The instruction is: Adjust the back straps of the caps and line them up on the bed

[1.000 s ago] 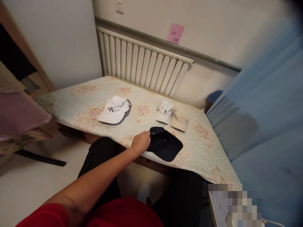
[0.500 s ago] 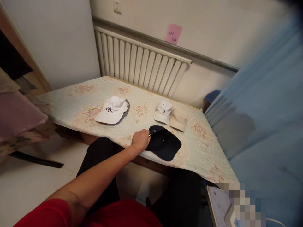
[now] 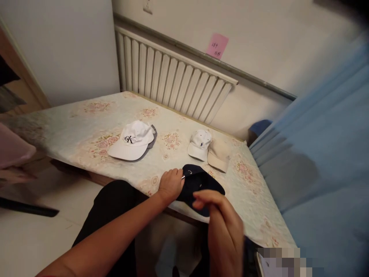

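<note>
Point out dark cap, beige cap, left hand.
Dark cap (image 3: 192,185), head view: inside of the crown.
Beige cap (image 3: 218,154), head view: crown.
Left hand (image 3: 171,184), head view: back of the hand.

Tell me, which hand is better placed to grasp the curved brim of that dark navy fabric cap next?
Probably the right hand: in view it overlaps the brim, though contact is unclear. The left hand has its grip on the opposite end of the cap.

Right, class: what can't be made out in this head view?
Head view:
Dark cap: brim partly hidden by the right hand.
Grey item: mostly hidden by the white CK cap.
Wall socket: cut off by the top edge.
Blue object: partly hidden by the curtain.
</note>
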Demonstrator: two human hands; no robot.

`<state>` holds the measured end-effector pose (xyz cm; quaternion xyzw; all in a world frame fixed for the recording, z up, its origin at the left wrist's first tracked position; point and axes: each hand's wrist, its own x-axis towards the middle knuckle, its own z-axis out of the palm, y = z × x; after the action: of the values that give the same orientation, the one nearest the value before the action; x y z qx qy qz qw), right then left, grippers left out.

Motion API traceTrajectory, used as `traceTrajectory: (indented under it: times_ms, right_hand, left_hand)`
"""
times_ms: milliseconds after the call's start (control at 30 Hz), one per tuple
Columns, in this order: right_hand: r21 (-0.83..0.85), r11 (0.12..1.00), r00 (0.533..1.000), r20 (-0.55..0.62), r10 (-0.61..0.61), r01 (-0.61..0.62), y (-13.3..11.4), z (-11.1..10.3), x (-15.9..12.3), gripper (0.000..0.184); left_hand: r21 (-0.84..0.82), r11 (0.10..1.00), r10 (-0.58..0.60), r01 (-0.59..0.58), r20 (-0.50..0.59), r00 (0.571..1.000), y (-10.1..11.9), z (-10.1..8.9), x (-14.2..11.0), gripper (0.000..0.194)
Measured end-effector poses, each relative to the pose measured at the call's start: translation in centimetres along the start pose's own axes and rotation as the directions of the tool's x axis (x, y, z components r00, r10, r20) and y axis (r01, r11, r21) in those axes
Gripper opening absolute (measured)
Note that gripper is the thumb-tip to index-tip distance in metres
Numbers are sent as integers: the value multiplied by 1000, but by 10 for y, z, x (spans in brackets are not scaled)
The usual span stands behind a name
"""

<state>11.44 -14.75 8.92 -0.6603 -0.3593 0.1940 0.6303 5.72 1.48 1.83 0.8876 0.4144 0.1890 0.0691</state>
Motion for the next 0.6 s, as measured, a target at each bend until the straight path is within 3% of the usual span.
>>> traceTrajectory:
  times_ms: [67,167,233,300,433,600]
  right_hand:
    - [42,991,992,-4,127,-127,28,18,33,28]
    - [225,900,927,44,373,-373,70,46,72,45]
    - [292,861,909,138,393,-416,86,63,86,46]
    - [331,828,892,155,424,-452,91,78,95,41]
    - [340,799,853,21,521,-497,85,96,114,29]
    - [507,750,872,7,490,-426,75,91,140,26]
  left_hand:
    - [-36,999,15,-15,-4,1000,-3,4,2,24]
    - [-74,996,48,-49,-11,999,-7,10,6,34]
    - [-93,992,79,-81,-22,997,-10,13,10,37]
    - [-108,989,98,-102,-42,994,-13,17,15,36]
    - [-167,977,118,-132,-90,989,-22,24,29,40]
    - [-429,897,40,-102,-150,988,-31,44,39,55]
